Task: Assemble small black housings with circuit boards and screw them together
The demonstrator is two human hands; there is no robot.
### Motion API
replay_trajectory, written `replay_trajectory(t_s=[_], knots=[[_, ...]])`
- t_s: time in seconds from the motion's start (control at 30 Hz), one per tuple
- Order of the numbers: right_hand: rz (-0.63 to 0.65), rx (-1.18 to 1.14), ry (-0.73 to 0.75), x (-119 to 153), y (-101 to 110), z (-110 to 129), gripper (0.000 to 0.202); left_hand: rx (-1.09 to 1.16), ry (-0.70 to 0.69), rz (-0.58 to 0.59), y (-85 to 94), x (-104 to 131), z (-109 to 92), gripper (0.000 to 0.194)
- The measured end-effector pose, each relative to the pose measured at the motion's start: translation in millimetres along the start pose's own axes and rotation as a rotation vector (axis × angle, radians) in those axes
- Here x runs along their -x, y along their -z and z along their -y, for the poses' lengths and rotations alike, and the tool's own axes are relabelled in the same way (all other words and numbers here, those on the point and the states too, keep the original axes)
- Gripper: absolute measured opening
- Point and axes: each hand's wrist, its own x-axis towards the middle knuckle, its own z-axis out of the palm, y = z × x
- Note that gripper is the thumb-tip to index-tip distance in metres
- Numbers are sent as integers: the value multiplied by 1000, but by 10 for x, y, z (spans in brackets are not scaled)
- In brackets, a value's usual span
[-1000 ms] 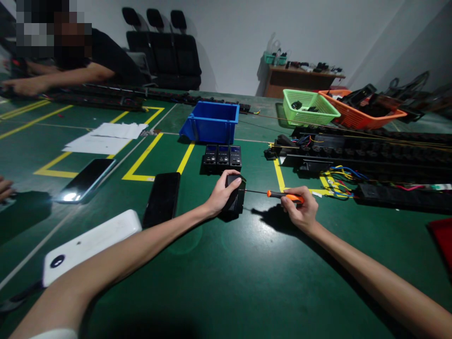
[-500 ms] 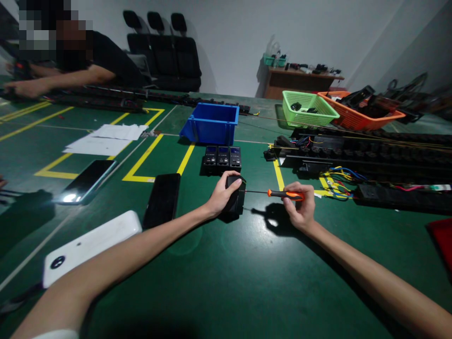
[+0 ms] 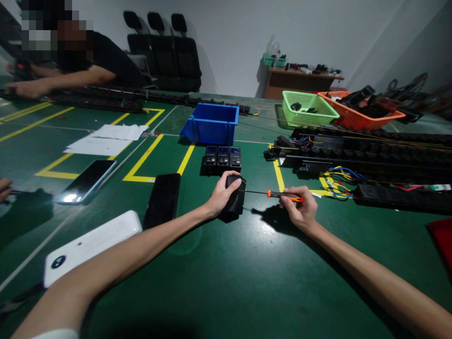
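My left hand [image 3: 223,194] is closed around a black boxy device [image 3: 234,200], pressing it down on the green table with the thumb across its top. My right hand [image 3: 301,208] grips a screwdriver [image 3: 282,194] by its orange and black handle. The thin shaft lies level, and its tip meets the device's right side; whatever sits under the tip is too small to make out. Just beyond my left hand stand three black modules [image 3: 222,159] in a row, with small dark blue screens.
Behind the modules is a blue bin [image 3: 215,125]. Phones [image 3: 162,200] and a white device [image 3: 95,245] lie left. Green [image 3: 307,110] and orange baskets [image 3: 367,117] stand back right, near black rails with loose wires [image 3: 339,176]. A co-worker [image 3: 102,61] leans over the table's far left.
The fingers of my right hand have shifted on the screwdriver's handle, which has turned slightly. My left hand and the device stay put. Another person's hand comes further in at the left edge.
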Motion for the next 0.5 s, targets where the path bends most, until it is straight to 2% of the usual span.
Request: replay_trajectory(t_s=[0.2, 0.5], knots=[[7, 99, -61, 1, 19, 24, 15, 1, -2, -3, -4, 3, -14, 45], [35, 43, -134, -46, 15, 95, 16, -3, -12, 2, -6, -4, 3, 43]])
